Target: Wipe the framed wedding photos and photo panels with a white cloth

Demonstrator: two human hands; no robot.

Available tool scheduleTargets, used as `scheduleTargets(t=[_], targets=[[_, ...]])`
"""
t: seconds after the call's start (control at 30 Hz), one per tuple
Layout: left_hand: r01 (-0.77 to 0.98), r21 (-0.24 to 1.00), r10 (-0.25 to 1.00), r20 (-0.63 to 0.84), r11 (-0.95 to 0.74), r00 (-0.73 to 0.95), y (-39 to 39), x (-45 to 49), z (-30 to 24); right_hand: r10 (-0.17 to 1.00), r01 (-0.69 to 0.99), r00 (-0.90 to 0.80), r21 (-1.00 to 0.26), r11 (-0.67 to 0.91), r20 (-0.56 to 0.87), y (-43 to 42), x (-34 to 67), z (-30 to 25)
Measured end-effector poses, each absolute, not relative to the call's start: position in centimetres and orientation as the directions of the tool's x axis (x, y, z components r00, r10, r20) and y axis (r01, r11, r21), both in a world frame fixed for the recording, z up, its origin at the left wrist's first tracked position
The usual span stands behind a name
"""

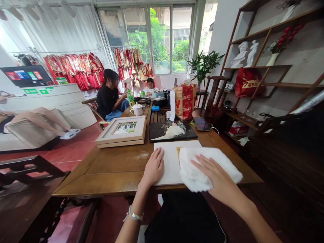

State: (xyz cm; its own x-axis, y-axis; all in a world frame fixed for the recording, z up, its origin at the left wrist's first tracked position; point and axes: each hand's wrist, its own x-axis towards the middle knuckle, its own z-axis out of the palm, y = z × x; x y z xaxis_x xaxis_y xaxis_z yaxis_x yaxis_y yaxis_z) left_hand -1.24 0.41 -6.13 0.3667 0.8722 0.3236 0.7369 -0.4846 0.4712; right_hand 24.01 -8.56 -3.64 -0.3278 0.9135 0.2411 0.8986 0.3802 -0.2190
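Note:
A white fluffy cloth covers the right part of a flat white board at the table's near edge. My right hand lies flat on this cloth, fingers stretched out and spread. On the board's left edge rests my left hand, its fingers extended and holding nothing. A strip of gold-brown edging shows beside the cloth; what the cloth hides there I cannot tell. Just beyond the board lies a dark picture panel with a white dress on it. Farther left are stacked light wooden picture frames.
The wooden table also bears a white lidded mug, a red paper bag, a green-labelled bottle and a phone with a cable. A person in black sits at the far left side. Shelves stand right.

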Motion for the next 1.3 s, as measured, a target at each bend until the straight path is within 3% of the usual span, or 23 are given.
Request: scheduleTargets(t=[0.17,0.47,0.77,0.9,1.07,1.3], targets=[[0.735,0.472,0.87,0.337,-0.488,0.36,0.5,-1.3,-6.4,0.925,0.882,-0.351,-0.28,0.379,0.146,-11.0,25.0,-3.0],[0.741,0.457,0.868,0.319,-0.492,0.38,0.6,-1.4,-6.3,0.978,0.922,-0.16,-0.333,0.196,0.133,1.5,20.6,-1.9],[0.744,0.468,0.876,0.328,-0.476,0.354,0.3,-1.2,-6.2,0.888,0.824,-0.424,-0.332,0.46,0.179,-8.6,21.2,-2.7],[0.735,0.487,0.879,0.329,-0.472,0.346,0.2,-1.2,-6.1,0.884,0.802,-0.447,-0.376,0.464,0.139,-11.2,23.2,-2.9],[0.751,0.473,0.886,0.295,-0.46,0.357,0.1,-1.2,-5.7,0.946,0.874,-0.219,-0.382,0.299,0.24,-5.0,23.9,-3.6],[0.767,0.45,0.887,0.283,-0.458,0.364,0.1,-1.2,-5.7,0.941,0.912,-0.262,-0.263,0.314,0.213,1.5,21.1,-3.0]])
